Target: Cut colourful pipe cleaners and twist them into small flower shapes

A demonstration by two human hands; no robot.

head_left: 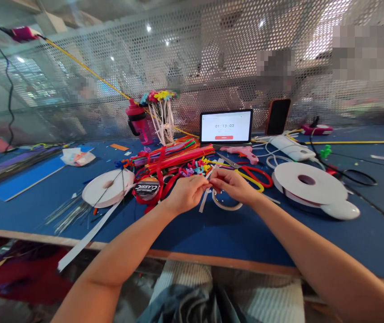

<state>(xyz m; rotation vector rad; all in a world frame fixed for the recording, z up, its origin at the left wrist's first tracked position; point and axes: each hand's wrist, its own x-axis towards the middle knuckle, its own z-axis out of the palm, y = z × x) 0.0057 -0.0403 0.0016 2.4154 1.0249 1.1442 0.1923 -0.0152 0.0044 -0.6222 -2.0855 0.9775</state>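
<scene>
My left hand (189, 194) and my right hand (235, 185) meet over the middle of the blue table, fingertips pinched together. Between them runs a narrow white ribbon (204, 202), its loose end hanging below the fingers. The fingers hide the part they grip. Just under my right hand lies a pale tape ring (228, 207). Scissors (258, 183) with red and yellow handles rest to its right. Beyond my left hand are small colourful pipe-cleaner flowers (195, 168) and a bundle of pipe cleaners (178, 159).
White spools stand at left (92, 190) and right (313, 179). Behind are a pink glue gun (242, 153), a tablet (226, 126), a phone (278, 116), a pink bottle (139, 123) and a flower bunch (161, 116). Cables and a power strip (293, 148) lie at right.
</scene>
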